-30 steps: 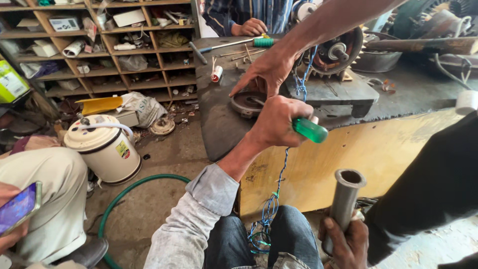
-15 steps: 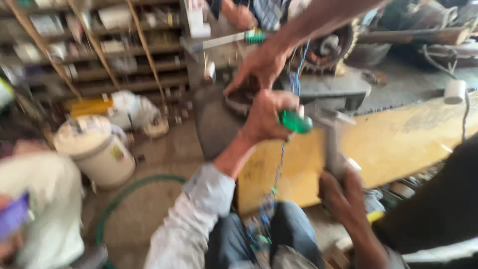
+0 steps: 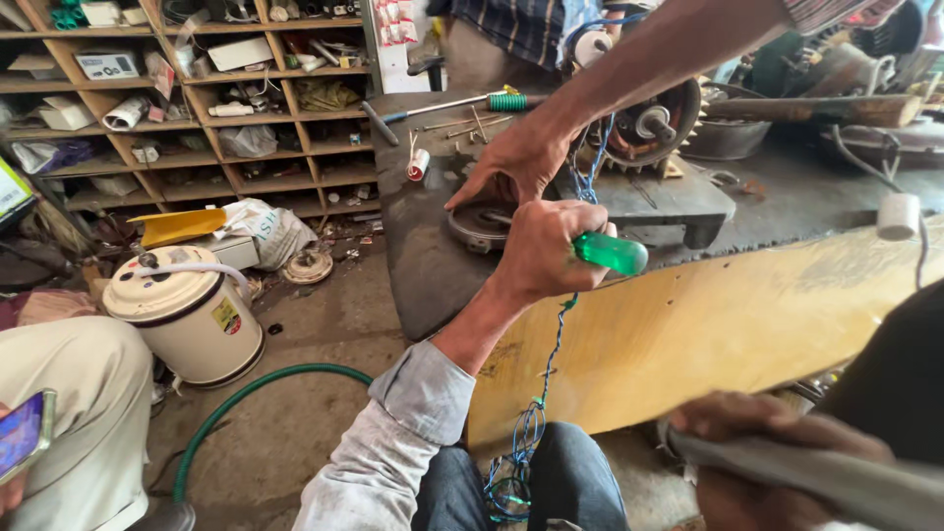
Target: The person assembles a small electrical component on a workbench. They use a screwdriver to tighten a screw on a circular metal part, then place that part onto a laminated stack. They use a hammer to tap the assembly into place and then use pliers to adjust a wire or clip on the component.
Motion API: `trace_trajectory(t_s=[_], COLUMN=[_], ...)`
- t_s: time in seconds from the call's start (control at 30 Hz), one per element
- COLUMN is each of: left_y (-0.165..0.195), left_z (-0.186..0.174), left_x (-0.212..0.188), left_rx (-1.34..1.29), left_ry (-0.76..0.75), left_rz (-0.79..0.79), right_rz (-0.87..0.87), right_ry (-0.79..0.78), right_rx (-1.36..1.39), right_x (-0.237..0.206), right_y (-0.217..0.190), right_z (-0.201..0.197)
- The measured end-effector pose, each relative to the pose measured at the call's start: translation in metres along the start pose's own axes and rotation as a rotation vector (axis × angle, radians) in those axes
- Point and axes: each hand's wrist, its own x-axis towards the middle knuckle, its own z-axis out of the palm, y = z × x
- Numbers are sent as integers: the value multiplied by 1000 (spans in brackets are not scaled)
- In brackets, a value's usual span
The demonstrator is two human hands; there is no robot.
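**Inspector:** Screwdriver [image 3: 610, 253], green handle. Where is it?

**Assistant:** In the left hand [image 3: 546, 251], clenched round the handle over the near edge of the table [image 3: 423, 265]. The handle end sticks out to the right. The fist hides the shaft, so I cannot tell where the tip bears, but it points towards the round metal part [image 3: 480, 226].

**Inspector:** Why is that part not loose?

**Assistant:** A co-worker's hand [image 3: 516, 157] reaches in from the upper right and spreads its fingers over it, probably to pin it flat against the push of the tool.

**Inspector:** Right hand?

**Assistant:** The right hand [image 3: 777, 433] is low at the bottom right, closed over a grey pipe [image 3: 826, 482] and held off the table, apparently kept out of the way. That corner is blurred.

**Inspector:** Surroundings?

**Assistant:** A blue wire [image 3: 553, 354] hangs down the yellow board [image 3: 708, 334] under the table edge. A motor [image 3: 649, 123] stands behind the part. On the floor to the left are a white drum [image 3: 182, 315] and a green hose [image 3: 256, 388].
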Motion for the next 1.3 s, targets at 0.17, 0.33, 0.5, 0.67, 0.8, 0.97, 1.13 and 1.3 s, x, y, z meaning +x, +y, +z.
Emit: trace_trajectory(t_s=[0.17, 0.33, 0.5, 0.67, 0.8, 0.97, 1.13, 1.3], left_y=[4, 2, -1, -3, 0, 6, 1, 5], left_z=[1, 1, 6, 5, 3, 11, 19, 13], left_x=[0, 2, 2, 2, 7, 12, 12, 12], left_rx=[-17, 2, -12, 11, 51, 95, 103, 127], left_ry=[-71, -92, -85, -89, -102, -15, 42, 28], left_rz=[133, 88, 42, 108, 138, 22, -1, 15], right_rz=[-539, 24, 178, 169, 129, 5, 365, -340], right_ry=[-178, 109, 126, 106, 176, 254, 130, 54], right_rx=[-1359, -295, -357, -609, -651, -135, -514, -982], right_x=[6, -3, 10, 23, 17, 7, 18, 42], right_y=[2, -14, -9, 14, 13, -13, -12, 4], right_z=[18, 30, 9, 2, 10, 7, -13, -15])
